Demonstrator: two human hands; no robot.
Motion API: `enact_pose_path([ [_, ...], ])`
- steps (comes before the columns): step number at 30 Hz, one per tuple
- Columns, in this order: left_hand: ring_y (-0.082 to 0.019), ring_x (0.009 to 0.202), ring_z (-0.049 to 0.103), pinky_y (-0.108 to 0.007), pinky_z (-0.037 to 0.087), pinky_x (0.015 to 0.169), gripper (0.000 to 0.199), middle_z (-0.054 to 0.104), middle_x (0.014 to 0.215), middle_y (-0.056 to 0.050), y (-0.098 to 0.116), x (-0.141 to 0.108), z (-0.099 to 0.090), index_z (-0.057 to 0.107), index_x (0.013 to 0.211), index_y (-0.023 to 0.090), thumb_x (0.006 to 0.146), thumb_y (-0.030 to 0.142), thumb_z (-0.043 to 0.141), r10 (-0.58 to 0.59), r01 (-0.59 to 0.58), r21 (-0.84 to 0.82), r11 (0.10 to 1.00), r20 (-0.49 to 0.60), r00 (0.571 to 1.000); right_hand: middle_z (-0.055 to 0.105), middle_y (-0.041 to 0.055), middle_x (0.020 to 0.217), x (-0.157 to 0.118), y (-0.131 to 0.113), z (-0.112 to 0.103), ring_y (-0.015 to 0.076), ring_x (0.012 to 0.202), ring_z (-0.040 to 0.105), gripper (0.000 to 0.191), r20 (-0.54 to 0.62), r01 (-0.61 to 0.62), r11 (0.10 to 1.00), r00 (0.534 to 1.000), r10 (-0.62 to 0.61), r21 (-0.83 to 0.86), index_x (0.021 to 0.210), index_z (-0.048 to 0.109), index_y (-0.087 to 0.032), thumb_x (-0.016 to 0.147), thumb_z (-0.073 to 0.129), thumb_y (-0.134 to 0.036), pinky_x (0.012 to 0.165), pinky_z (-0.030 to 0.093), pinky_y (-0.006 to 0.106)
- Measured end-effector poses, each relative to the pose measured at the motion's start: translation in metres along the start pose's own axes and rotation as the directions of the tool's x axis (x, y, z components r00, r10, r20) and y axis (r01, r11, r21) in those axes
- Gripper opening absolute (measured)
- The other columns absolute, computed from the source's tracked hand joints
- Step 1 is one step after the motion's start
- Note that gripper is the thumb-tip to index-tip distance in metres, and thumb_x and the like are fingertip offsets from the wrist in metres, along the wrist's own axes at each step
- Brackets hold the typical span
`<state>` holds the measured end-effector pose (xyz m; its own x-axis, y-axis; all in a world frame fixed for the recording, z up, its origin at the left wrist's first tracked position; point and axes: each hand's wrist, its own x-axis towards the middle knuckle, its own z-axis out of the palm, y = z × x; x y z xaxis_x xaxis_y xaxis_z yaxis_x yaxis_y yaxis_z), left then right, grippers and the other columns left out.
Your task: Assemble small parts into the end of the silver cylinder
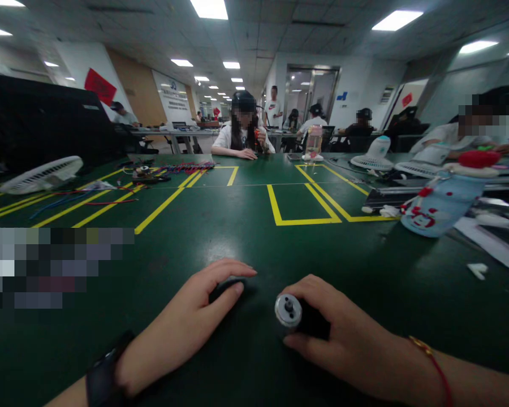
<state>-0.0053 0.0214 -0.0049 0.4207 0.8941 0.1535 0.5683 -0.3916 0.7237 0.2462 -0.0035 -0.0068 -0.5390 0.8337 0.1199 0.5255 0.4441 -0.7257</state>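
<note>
Metal cylinder (288, 312) sits clasped in the right hand (345, 333), near the loosely parted left hand (197, 316).

This looks like an open-plan office doubling as an electronics workshop, with ceiling panel lights (210, 8), a lettered wall sign (173, 95), a glass door (310, 87) and people seated (241, 133) at tables, plus a green workbench (233, 212) bearing yellow tape outlines (309, 222) and bundled coloured wires (195, 167).
</note>
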Motion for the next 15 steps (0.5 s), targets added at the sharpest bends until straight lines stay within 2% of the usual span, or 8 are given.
enact_pose_path([
  [5,-0.019,0.110,0.061,-0.037,0.045,0.100,0.018,0.067,0.114,0.001,-0.003,0.002,-0.001,0.066,0.102,0.027,0.093,0.021,0.052,0.009,-0.007,-0.038,0.999,0.066,0.998,0.061,-0.0010,0.104,-0.002,0.000,0.000,0.0180,0.093,0.056,0.035,0.005,-0.012,1.000,1.000,0.012,0.005,0.110,0.059,-0.027,0.078,0.070,-0.018,0.082,0.043,0.032],
  [11,-0.020,0.118,0.056,-0.038,0.040,0.104,0.022,0.060,0.124,0.003,0.024,-0.004,0.012,0.065,0.109,0.034,0.088,0.027,0.064,0.059,-0.056,-0.107,0.993,0.020,0.998,0.062,-0.0001,0.102,0.001,0.000,0.004,0.0191,0.092,0.056,0.033,-0.013,0.019,1.000,1.000,-0.019,-0.021,0.107,0.059,-0.024,0.077,0.070,-0.018,0.082,0.042,0.034],
  [15,-0.021,0.116,0.056,-0.038,0.042,0.101,0.018,0.058,0.123,0.005,0.038,-0.003,0.021,0.070,0.099,0.038,0.087,0.027,0.064,0.055,-0.059,-0.138,0.989,-0.030,0.998,0.063,0.0015,0.103,0.002,0.001,0.005,0.0201,0.092,0.055,0.028,-0.002,0.041,0.998,0.999,-0.041,-0.038,0.107,0.059,-0.022,0.080,0.069,-0.020,0.082,0.042,0.036],
])
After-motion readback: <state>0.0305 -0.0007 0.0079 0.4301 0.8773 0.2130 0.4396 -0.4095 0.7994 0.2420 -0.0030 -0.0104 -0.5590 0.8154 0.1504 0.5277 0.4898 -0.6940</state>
